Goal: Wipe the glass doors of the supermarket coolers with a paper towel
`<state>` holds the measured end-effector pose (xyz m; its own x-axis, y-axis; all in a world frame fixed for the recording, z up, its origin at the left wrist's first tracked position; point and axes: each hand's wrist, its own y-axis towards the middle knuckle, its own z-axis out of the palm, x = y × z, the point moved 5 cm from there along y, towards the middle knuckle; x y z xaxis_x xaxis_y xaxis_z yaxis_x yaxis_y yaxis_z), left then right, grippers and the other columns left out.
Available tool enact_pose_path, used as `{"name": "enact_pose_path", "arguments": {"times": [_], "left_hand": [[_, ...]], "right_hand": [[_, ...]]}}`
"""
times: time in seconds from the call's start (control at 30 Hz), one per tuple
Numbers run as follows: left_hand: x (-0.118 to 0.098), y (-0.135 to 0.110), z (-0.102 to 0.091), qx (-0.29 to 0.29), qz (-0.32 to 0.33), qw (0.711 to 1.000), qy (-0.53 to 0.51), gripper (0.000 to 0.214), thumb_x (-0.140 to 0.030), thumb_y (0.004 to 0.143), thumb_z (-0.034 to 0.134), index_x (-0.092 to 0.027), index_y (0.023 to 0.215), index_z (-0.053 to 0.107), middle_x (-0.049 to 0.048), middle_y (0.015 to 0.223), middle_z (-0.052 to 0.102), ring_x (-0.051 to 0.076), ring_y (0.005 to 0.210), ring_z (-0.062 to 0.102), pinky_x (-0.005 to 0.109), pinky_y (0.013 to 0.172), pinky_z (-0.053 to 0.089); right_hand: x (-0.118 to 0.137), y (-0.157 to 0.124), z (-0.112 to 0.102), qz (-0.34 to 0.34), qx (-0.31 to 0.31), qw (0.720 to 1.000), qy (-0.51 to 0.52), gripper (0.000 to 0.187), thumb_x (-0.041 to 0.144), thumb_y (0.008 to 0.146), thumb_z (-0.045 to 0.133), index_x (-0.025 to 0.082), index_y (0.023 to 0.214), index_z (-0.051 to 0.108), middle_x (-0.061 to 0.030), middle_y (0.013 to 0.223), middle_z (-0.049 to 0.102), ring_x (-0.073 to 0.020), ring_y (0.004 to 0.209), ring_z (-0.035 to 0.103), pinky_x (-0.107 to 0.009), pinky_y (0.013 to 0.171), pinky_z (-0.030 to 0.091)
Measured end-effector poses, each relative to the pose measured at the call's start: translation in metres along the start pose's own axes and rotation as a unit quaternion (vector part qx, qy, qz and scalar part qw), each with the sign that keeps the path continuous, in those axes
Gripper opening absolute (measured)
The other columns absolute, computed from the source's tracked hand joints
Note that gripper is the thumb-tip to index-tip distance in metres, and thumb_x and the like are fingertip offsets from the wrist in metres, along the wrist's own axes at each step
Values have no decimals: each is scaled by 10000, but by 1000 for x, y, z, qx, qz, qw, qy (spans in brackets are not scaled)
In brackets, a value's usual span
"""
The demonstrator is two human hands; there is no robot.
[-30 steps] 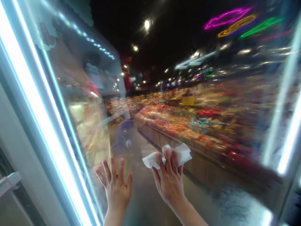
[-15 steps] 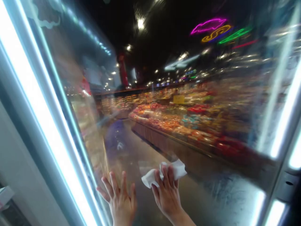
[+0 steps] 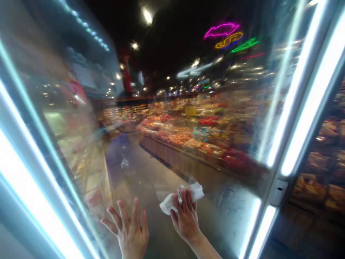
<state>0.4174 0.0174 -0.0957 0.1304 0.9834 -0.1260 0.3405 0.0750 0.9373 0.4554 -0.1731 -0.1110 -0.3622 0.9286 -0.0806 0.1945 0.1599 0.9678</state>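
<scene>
In front of me stands a glass door [image 3: 161,230] through which a shop shows. My right hand [image 3: 186,219] presses a white paper tissue [image 3: 198,192] against the glass, its fingers lying over the tissue. A faint reflection of the tissue shows beside it. To the left, my left hand [image 3: 129,226] is spread with its fingers apart and holds nothing. It is at or close to the glass; whether it touches I cannot tell.
Bright light strips line the frame at left [image 3: 25,183] and right [image 3: 309,97]. A metal lock [image 3: 279,190] sits on the right edge. Beyond the glass, a long display counter [image 3: 172,151] carries colourful packed goods. Neon signs [image 3: 222,30] glow above. Smears mark the glass at lower right.
The view has turned to the right, so the right frame and shelves beyond it show more. My right hand keeps the tissue on the glass; my left hand stays spread.
</scene>
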Motion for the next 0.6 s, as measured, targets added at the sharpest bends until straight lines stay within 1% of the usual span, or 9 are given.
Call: {"name": "enact_pose_path", "arguments": {"times": [0.07, 0.17, 0.23, 0.27, 0.3, 0.37, 0.47, 0.53, 0.6], "left_hand": [[-16, 21, -3, -17, 9, 1000, -6, 923, -248, 884, 689, -416, 1615, 150, 31, 1740, -62, 400, 1581, -105, 753, 1221, -78], [-47, 78, -9, -24, 17, 999, -26, 860, -301, 912, 660, -402, 1615, 175, 16, 1737, -93, 407, 1573, -149, 777, 1200, -93], [-68, 96, -6, -25, 24, 999, -37, 840, -306, 911, 657, -387, 1613, 204, 19, 1739, -76, 405, 1574, -155, 781, 1197, -92], [-77, 92, -1, -25, 32, 998, -40, 833, -299, 907, 660, -387, 1610, 220, 20, 1741, -55, 398, 1579, -146, 777, 1200, -91], [-84, 79, 6, -26, 39, 998, -40, 834, -287, 901, 666, -390, 1606, 233, 21, 1743, -31, 386, 1585, -132, 769, 1205, -89], [-95, 31, 25, -25, 49, 998, -34, 857, -255, 880, 690, -405, 1598, 247, 19, 1745, 9, 353, 1597, -101, 737, 1225, -83], [-115, -49, 57, 9, 86, 996, -22, 911, -215, 851, 720, -393, 1603, 238, 29, 1747, -4, 297, 1602, -94, 634, 1264, -89], [-137, -71, 71, 27, 106, 994, -15, 937, -214, 835, 743, -384, 1605, 237, 39, 1748, -14, 293, 1602, -98, 612, 1271, -84], [-166, -56, 75, 19, 112, 994, -11, 954, -238, 827, 762, -374, 1609, 232, 56, 1747, -32, 310, 1598, -117, 631, 1263, -91]], "right_hand": [[-21, 25, -7, 25, -12, 1000, -6, 746, 240, 1025, 398, 160, 1666, 24, -119, 1740, -23, -351, 1607, -6, -631, 1166, 397], [-62, 94, -23, 84, -35, 996, -12, 782, 280, 1039, 425, 174, 1663, -34, -134, 1737, -72, -371, 1605, -31, -676, 1194, 318], [-84, 113, -28, 90, -25, 996, -7, 800, 277, 1035, 440, 194, 1663, -48, -144, 1740, -49, -386, 1603, -16, -685, 1191, 315], [-91, 106, -28, 85, -16, 996, -5, 800, 268, 1031, 441, 198, 1664, -44, -146, 1742, -28, -390, 1603, 5, -683, 1183, 332], [-96, 89, -28, 78, -6, 997, -5, 795, 257, 1026, 437, 200, 1666, -32, -144, 1744, -4, -391, 1603, 30, -674, 1172, 358], [-103, 29, -25, 63, 9, 998, -8, 772, 230, 1016, 413, 196, 1668, 1, -127, 1747, 22, -378, 1604, 65, -639, 1141, 423], [-124, -60, -23, 70, 7, 997, -20, 735, 196, 1009, 362, 188, 1668, 35, -103, 1749, 6, -325, 1612, 20, -582, 1106, 482], [-151, -80, -24, 81, 3, 997, -19, 728, 177, 1010, 342, 184, 1667, 28, -105, 1748, -5, -312, 1614, 15, -588, 1118, 468], [-186, -62, -26, 100, -3, 995, -14, 739, 191, 1019, 355, 173, 1666, -3, -139, 1744, -18, -345, 1611, 21, -643, 1141, 419]]}}
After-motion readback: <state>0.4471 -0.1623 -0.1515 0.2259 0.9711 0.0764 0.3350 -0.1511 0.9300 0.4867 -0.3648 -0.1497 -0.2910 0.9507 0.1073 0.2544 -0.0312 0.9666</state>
